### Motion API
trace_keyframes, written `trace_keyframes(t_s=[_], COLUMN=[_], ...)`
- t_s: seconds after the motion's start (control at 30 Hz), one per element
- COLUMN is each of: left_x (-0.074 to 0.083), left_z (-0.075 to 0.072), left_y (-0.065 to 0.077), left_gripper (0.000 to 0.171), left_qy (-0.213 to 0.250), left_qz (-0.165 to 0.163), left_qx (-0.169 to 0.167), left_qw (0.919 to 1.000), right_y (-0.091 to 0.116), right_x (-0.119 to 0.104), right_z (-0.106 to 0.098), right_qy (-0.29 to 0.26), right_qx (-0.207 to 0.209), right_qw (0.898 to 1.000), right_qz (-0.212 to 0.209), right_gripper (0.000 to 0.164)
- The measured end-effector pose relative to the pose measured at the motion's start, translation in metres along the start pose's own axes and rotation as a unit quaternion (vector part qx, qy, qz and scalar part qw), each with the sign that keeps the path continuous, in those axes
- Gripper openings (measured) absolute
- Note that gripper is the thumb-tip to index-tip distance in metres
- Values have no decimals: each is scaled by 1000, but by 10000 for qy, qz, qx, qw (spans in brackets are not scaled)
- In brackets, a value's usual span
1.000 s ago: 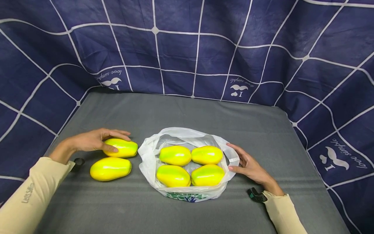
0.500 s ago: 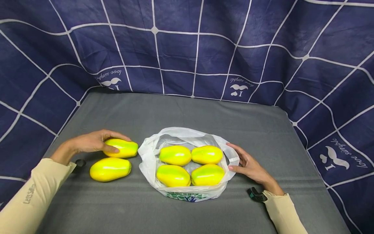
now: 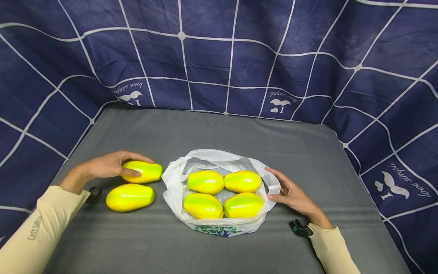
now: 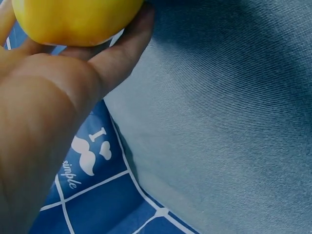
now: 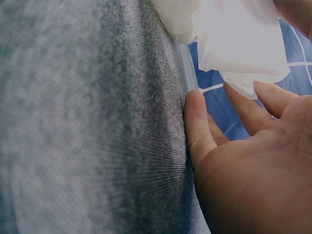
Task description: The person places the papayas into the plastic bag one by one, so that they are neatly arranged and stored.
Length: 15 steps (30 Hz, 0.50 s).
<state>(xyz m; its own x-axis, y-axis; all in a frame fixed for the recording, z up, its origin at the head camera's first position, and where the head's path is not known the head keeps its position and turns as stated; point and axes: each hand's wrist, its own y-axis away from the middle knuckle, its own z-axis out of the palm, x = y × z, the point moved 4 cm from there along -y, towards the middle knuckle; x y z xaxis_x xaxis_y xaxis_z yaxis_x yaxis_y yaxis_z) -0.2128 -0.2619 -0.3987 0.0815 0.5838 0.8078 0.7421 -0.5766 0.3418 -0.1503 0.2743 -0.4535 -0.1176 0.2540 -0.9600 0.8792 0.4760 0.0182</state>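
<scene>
My left hand (image 3: 107, 164) grips a yellow-green papaya (image 3: 148, 173) at the left of the head view, thumb on the near side and fingers over the far side. The left wrist view shows this papaya (image 4: 78, 19) resting between thumb and fingers. A second papaya (image 3: 130, 198) lies just nearer the person. In the middle a white plastic bag (image 3: 246, 225) stands with its mouth wide, several papayas (image 3: 205, 182) inside in two rows. My right hand (image 3: 295, 196) touches the bag's right rim with spread, fairly straight fingers; in the right wrist view fingertips meet the white plastic (image 5: 239, 44).
A grey cloth (image 3: 219, 129) covers the table. Navy curtains (image 3: 212, 57) with white grid lines and printed lettering enclose the back and both sides. Dark wrist devices (image 3: 301, 228) sit at the cuffs of the beige sleeves (image 3: 330, 247).
The left hand's fingers have closed in over the papaya, which has shifted very slightly right and away from the nearer one. The right hand and bag stay put.
</scene>
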Motion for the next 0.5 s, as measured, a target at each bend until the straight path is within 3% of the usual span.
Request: trace_keyframes(t_s=[0.17,0.33,0.5], left_x=[9,23,39], left_z=[-5,-14,-20], left_y=[3,6,6], left_gripper=[50,51,53], left_qy=[-352,-924,-1062], left_qz=[203,305,262], left_qx=[485,1152,1469], left_qw=[9980,9886,9831], right_y=[1,1,1], right_x=[1,1,1], right_z=[-1,-1,-1], right_qy=[23,86,88], right_qx=[-5,2,-2], right_qw=[10000,10000,10000], right_qz=[-9,-22,-43], right_gripper=[84,83,83])
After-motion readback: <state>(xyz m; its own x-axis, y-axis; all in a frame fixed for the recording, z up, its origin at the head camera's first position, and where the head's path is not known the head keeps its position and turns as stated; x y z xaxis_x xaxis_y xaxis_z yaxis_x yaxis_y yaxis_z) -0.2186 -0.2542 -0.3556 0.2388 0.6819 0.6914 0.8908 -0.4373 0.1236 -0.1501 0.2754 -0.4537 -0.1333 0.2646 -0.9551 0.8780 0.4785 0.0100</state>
